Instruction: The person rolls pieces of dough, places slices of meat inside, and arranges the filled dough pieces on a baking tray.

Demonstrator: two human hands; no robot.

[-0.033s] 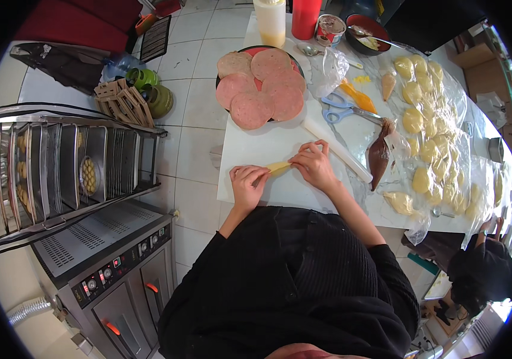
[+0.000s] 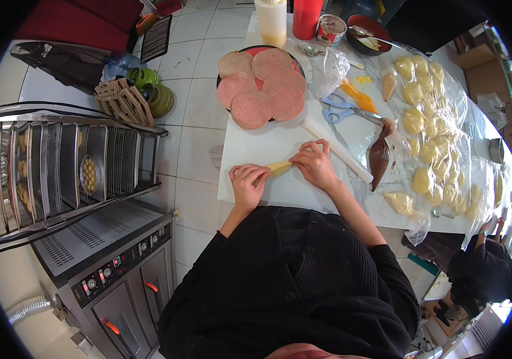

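A narrow piece of yellow dough point(image 2: 277, 167) lies slantwise between my hands, low over the near part of the white tabletop point(image 2: 250, 143). My left hand point(image 2: 249, 181) has its fingers closed on the dough's left end and hides it. At the right end, the thumb and fingertips of my right hand point(image 2: 314, 163) pinch the dough. Just beyond my right hand lies a white rolling pin point(image 2: 338, 151). Farther off, a dark plate point(image 2: 224, 103) bears several round pink slices of cold meat point(image 2: 251, 110).
Blue-handled scissors point(image 2: 340, 109), a brown-filled piping bag point(image 2: 378, 157) and plastic-covered dough balls point(image 2: 429, 149) occupy the right side. Bottles point(image 2: 270, 24) and a bowl point(image 2: 368, 35) stand at the back. A tray rack point(image 2: 70, 173) and oven point(image 2: 118, 257) are left; another person point(image 2: 483, 269) is right.
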